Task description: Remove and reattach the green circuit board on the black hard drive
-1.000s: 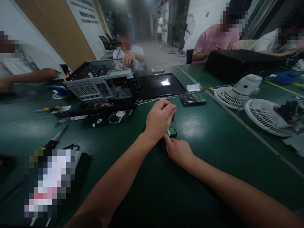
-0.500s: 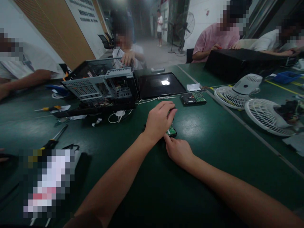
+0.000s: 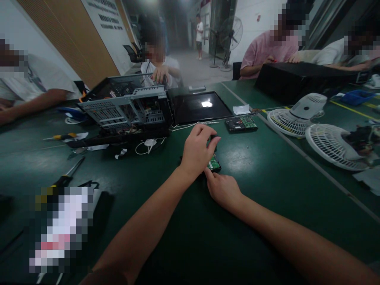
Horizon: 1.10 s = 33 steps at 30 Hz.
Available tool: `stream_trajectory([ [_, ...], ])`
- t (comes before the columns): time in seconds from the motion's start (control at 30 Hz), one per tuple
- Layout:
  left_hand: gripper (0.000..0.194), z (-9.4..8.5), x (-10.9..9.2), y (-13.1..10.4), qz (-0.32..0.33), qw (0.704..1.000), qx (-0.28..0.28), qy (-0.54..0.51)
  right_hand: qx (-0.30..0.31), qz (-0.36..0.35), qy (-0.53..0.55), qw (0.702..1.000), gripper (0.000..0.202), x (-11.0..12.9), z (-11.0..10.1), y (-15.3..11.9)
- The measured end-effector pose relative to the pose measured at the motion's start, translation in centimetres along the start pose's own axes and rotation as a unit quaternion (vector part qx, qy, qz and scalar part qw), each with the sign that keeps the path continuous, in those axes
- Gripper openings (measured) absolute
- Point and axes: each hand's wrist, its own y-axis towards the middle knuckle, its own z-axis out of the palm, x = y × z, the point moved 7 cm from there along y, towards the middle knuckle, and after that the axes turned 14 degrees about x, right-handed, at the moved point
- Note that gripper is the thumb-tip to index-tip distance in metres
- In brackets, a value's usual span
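Observation:
My left hand (image 3: 197,148) arches over a small hard drive with a green circuit board (image 3: 213,163), its fingers curled round something dark and small that I cannot make out. My right hand (image 3: 224,190) is closed at the near edge of that drive and grips it, the fingertips partly hidden. Most of the drive lies under my left hand. Beyond, a second hard drive (image 3: 241,124) with a green board rests flat on the green table (image 3: 267,190).
An opened computer case (image 3: 124,111) stands at the back left, beside a black panel (image 3: 202,107). Screwdrivers (image 3: 63,180) and a blurred-out bright object (image 3: 67,221) lie left. White fan parts (image 3: 335,146) are at right. Several people sit around; a person's hand (image 3: 160,73) touches the case.
The fingers of my left hand have lifted slightly, showing more of the dark thing between them. My right hand stays put. Another person's hand at the left edge has gone from view.

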Motion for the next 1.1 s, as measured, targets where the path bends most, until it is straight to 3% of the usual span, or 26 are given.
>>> stream_trajectory([
  [0.47, 0.020, 0.37, 0.10, 0.05, -0.015, 0.999, 0.036, -0.025, -0.003, -0.005, 0.008, 1.000, 0.055, -0.02, 0.15, 0.12],
  [0.63, 0.013, 0.28, -0.57, 0.23, 0.017, 0.998, 0.050, -0.026, -0.009, -0.004, 0.006, 1.000, 0.054, -0.05, 0.11, 0.09],
  [1.1, 0.023, 0.56, -0.23, 0.22, 0.037, 0.997, 0.065, -0.031, -0.012, -0.005, 0.004, 1.000, 0.053, -0.10, 0.14, 0.08],
])
